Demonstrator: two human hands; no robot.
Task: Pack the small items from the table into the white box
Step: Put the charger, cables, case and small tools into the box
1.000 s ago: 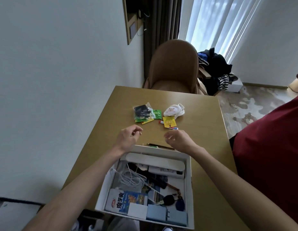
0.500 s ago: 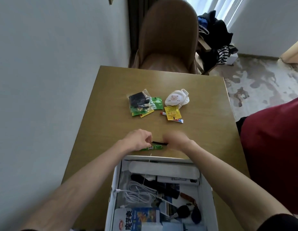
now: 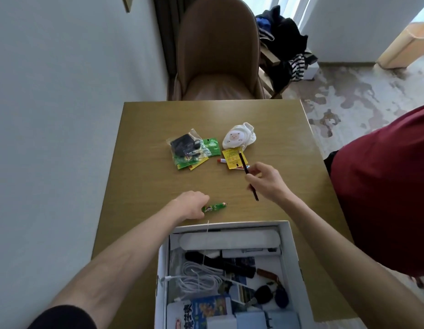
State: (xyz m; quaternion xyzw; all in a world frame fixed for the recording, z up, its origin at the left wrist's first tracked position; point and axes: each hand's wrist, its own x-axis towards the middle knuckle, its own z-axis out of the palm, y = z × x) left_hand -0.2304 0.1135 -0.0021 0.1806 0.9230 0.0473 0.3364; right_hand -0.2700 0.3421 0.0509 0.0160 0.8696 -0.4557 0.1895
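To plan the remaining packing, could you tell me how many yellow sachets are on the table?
2: one yellow sachet beside the white cloth, a second sachet poking out beneath the clear bag; more may hide there.

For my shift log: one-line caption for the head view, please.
Right hand holds a thin black stick over the table; left hand grips a green packet by the white box.

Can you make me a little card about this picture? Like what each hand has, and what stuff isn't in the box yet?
Left hand: pinches one end of the green packet lying on the table
Right hand: holds a black stick above the table
White box: open, holds a white cable and other bits
Not packed yet: bagged black thing, white sock, yellow packet
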